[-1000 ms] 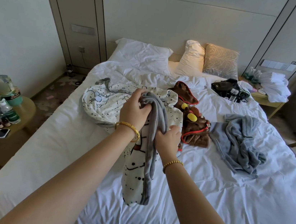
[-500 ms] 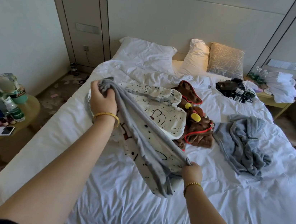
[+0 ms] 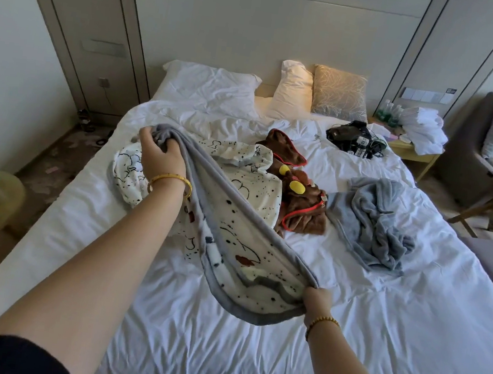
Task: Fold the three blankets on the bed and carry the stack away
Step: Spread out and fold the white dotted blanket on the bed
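My left hand [image 3: 161, 156] and right hand [image 3: 316, 299] each grip a corner of the soft white spotted blanket with grey trim [image 3: 249, 250], stretched over the middle of the white bed [image 3: 344, 341].

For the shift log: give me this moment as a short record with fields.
stage: first blanket being spread, none folded
left hand: grips the grey edge of the white spotted blanket
right hand: grip on the same edge, nearer the camera
brown blanket: crumpled mid-bed, untouched
grey blanket: crumpled to the right, untouched
bed: white sheet, wrinkled
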`<state>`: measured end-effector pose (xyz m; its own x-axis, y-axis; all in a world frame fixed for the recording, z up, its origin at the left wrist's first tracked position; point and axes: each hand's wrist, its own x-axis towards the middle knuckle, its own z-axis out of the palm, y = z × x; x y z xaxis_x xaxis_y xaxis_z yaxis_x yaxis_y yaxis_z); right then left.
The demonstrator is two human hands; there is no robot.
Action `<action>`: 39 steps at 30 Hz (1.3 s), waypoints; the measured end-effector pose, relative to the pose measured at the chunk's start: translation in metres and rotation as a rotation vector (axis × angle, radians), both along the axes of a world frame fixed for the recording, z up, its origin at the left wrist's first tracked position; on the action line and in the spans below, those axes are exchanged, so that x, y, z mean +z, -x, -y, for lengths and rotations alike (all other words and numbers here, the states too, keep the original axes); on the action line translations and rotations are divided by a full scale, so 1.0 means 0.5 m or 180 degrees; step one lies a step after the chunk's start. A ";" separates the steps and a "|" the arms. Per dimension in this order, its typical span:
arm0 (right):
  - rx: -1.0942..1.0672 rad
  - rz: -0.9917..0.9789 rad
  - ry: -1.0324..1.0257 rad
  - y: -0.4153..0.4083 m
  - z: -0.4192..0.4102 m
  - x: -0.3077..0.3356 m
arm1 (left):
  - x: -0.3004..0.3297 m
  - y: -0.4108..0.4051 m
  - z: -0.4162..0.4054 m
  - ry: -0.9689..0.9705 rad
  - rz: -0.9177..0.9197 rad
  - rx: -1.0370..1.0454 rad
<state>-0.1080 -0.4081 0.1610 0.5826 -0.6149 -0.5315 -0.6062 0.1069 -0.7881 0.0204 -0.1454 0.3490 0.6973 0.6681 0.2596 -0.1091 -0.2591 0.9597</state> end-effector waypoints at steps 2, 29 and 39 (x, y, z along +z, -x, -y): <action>0.0436 -0.0057 0.0271 0.013 0.008 -0.007 | 0.016 -0.010 0.008 0.0005 0.0029 -0.0029; -0.2169 0.0515 -0.2670 0.133 0.008 -0.023 | -0.004 -0.020 0.036 -0.0121 -0.0351 -0.0306; -0.1815 0.0409 -0.2245 0.114 0.029 -0.009 | -0.026 -0.015 -0.025 -0.0121 -0.0403 0.0047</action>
